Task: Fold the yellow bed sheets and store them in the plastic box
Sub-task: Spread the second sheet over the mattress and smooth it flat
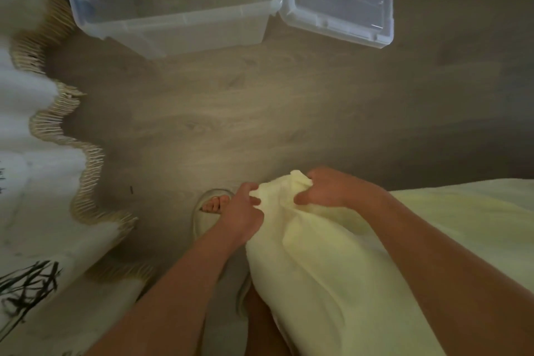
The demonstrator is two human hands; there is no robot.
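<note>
A pale yellow bed sheet (326,263) hangs bunched in front of me and spreads out to the lower right. My left hand (241,208) grips its upper edge from the left. My right hand (329,188) grips the same bunched top from the right, a short gap away. The clear plastic box (185,29) stands open on the wooden floor at the top, with nothing visible inside. Its clear lid (341,3) lies flat on the floor to the right of the box.
A white rug with a wavy fringed border (55,130) runs down the left side. My foot in a light slipper (211,208) stands on the floor just left of the sheet. Bare wooden floor (260,118) lies between me and the box.
</note>
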